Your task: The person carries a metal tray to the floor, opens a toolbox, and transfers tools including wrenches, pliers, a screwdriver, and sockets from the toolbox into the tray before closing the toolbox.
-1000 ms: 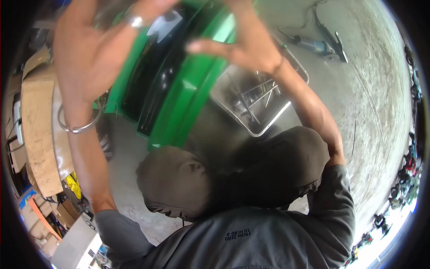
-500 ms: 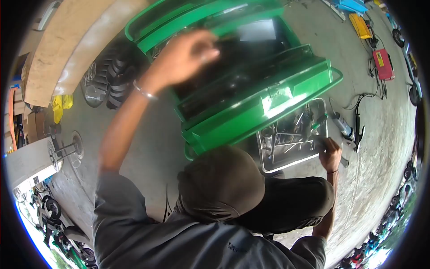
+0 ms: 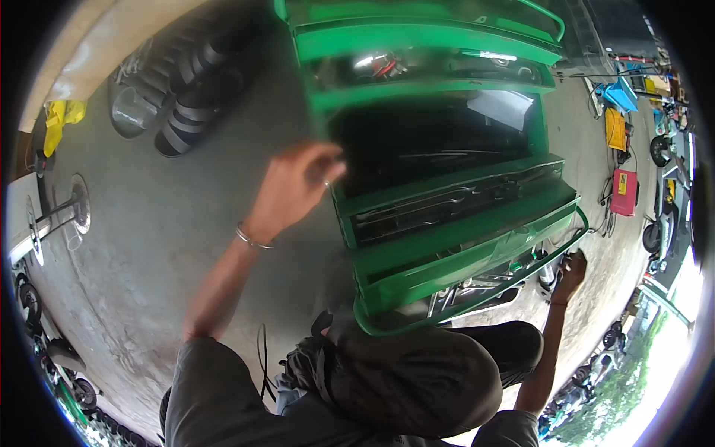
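A green metal toolbox [image 3: 447, 261] stands opened out in front of my knees. Wrench-like tools lie in its nearer tray, and small items with a red part sit in its farther tray. A pale sheet [image 3: 500, 110] shows over the dark middle compartment. My left hand [image 3: 298, 182], slightly blurred, is closed beside the box's left edge; what its fingers hold, if anything, I cannot make out. My right hand [image 3: 572, 276] is closed just beyond the near right side, beside a grey cylindrical tool [image 3: 548, 276]; its fingertips are partly hidden. Metal tools [image 3: 477, 287] show beneath the nearer tray.
Striped sandals [image 3: 190, 119] and a clear cup [image 3: 134, 112] are on the floor at the upper left. A round-based metal stand [image 3: 80, 205] is farther left. At right are a red box [image 3: 624, 192] with cables and a yellow item [image 3: 614, 129]. Motorbikes line both sides.
The view has swung, putting the toolbox farther right. My left hand has moved from over the box to its left edge. My right hand, spread and raised a second ago, is now low and closed.
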### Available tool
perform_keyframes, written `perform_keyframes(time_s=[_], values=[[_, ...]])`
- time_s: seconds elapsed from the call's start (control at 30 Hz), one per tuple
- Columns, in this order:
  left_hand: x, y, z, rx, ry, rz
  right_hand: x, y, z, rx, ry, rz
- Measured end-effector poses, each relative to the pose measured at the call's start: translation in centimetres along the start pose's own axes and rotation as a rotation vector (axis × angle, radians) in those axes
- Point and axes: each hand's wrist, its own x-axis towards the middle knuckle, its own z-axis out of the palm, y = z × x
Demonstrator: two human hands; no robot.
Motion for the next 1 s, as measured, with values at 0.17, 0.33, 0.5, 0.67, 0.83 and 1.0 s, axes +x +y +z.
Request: perform_keyframes(time_s=[0.17,0.33,0.5,0.67,0.83,1.0], values=[[1.1,0.1,3.8,0.070,0.044,0.172,1.2,-9.1,5.0,0.111,0.062,0.034],[5.9,0.4,7.3,0.247,-0.263,0.380,2.1,-8.0,8.7,-0.182,-0.032,-0.067],[7.6,-3.1,12.1,0.504,-0.436,0.537,2.9,-6.3,8.2,-0.243,-0.003,-0.160],[8.4,-3.3,11.7,0.404,-0.490,0.357,1.8,-8.3,8.9,-0.266,-0.015,-0.126],[10.1,-3.3,11.5,0.340,-0.333,0.131,3.7,-5.3,7.7,-0.293,-0.054,-0.165],[10.2,-3.7,11.3,0.298,-0.390,0.057,2.2,-7.7,8.9,-0.212,-0.007,-0.110]])
